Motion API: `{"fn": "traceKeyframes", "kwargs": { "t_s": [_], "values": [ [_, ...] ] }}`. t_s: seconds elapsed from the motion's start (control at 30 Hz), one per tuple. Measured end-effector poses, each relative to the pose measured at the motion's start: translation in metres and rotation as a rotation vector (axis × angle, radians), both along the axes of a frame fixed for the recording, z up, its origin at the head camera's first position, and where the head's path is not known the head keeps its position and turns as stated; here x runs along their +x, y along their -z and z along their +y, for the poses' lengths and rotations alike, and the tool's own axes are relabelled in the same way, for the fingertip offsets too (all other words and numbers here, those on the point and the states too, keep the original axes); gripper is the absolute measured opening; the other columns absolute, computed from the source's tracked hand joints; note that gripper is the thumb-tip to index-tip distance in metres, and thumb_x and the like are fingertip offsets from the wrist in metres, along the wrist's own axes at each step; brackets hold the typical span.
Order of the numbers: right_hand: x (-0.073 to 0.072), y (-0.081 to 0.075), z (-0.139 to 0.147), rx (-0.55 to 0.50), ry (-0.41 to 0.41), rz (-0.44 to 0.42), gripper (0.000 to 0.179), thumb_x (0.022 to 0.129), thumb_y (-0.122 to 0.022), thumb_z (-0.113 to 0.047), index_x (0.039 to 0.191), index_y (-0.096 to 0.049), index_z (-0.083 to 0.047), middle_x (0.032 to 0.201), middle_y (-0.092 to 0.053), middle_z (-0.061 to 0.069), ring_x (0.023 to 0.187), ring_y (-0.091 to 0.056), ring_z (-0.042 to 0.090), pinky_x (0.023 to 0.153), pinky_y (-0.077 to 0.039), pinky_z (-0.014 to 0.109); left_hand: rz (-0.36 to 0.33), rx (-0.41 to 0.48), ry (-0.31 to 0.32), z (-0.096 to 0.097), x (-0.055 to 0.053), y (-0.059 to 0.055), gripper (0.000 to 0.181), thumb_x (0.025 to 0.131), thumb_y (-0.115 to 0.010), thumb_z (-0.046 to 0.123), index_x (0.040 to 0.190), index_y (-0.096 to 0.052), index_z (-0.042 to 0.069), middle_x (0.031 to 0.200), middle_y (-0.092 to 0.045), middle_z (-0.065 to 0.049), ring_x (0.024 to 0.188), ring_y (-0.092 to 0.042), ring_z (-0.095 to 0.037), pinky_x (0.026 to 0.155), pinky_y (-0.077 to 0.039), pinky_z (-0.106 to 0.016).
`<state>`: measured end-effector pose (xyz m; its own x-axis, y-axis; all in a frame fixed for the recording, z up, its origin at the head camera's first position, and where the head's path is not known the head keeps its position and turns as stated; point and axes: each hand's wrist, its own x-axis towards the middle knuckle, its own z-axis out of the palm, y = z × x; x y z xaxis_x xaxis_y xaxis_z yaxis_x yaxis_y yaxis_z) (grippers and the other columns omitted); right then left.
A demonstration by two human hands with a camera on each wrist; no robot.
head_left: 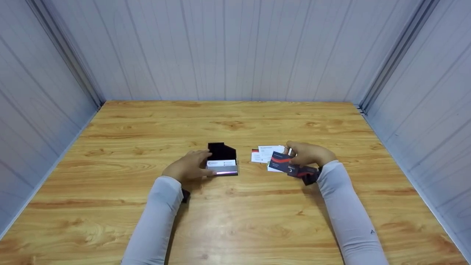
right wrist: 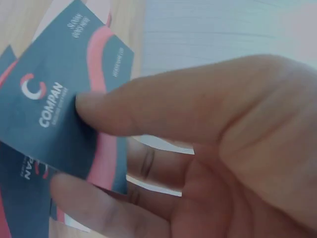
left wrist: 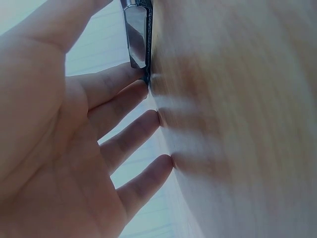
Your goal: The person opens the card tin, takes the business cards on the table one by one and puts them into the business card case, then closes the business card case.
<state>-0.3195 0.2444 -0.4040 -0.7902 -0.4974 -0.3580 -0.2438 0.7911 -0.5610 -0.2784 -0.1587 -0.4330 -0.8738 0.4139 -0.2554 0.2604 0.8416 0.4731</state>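
The case (head_left: 222, 167) is a small metallic-and-black business card case, standing with its dark lid (head_left: 220, 151) raised and a white card (head_left: 222, 163) inside. At its left side, my left hand (head_left: 188, 165) holds it, thumb at the front corner and fingertips by the lid. In the left wrist view, the other fingers (left wrist: 136, 134) spread down to the tabletop. My right hand (head_left: 311, 152) pinches a dark business card (right wrist: 54, 104) with a red stripe between thumb and fingers. White cards (head_left: 270, 150) lie beneath and beside it, and another dark card (head_left: 300, 171) overlaps below.
The wood-patterned table (head_left: 228, 213) extends around both hands. Pale panelled walls (head_left: 228, 48) enclose it at the back and on both sides. The case and the loose cards lie apart, with bare wood between them.
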Motion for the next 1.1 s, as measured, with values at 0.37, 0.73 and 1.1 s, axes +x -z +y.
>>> {"fn": "traceKeyframes", "kwargs": {
  "t_s": [0.37, 0.73, 1.1],
  "values": [
    [0.002, -0.007, 0.010, -0.131, -0.067, 0.064, 0.026, 0.095, -0.054, 0.004, 0.120, -0.054, -0.002, 0.119, -0.061, 0.022, 0.107, -0.059, 0.034, 0.085, -0.051, 0.041, -0.030, 0.011, -0.016, 0.000, 0.001, -0.001, 0.085, 0.094, -0.066, 0.054, 0.160, -0.029, 0.014, 0.164, -0.023, -0.011, 0.150, -0.011, -0.039, 0.119, -0.015, -0.057],
    [0.002, -0.011, 0.007, -0.184, -0.079, 0.152, 0.025, 0.101, -0.052, -0.001, 0.125, -0.056, -0.006, 0.121, -0.060, 0.019, 0.110, -0.058, 0.034, 0.090, -0.050, 0.050, -0.025, 0.019, -0.017, 0.001, 0.000, -0.001, 0.084, 0.095, -0.066, 0.052, 0.160, -0.029, 0.014, 0.164, -0.023, -0.011, 0.151, -0.012, -0.037, 0.119, -0.016, -0.055],
    [-0.002, -0.001, -0.015, -0.277, -0.096, 0.296, 0.028, 0.102, -0.054, 0.000, 0.128, -0.063, -0.005, 0.122, -0.064, 0.015, 0.110, -0.061, 0.034, 0.091, -0.052, 0.049, -0.019, 0.024, -0.013, 0.001, -0.001, -0.001, 0.083, 0.095, -0.066, 0.051, 0.159, -0.030, 0.013, 0.163, -0.024, -0.011, 0.151, -0.015, -0.036, 0.119, -0.018, -0.054]
  ]
}}
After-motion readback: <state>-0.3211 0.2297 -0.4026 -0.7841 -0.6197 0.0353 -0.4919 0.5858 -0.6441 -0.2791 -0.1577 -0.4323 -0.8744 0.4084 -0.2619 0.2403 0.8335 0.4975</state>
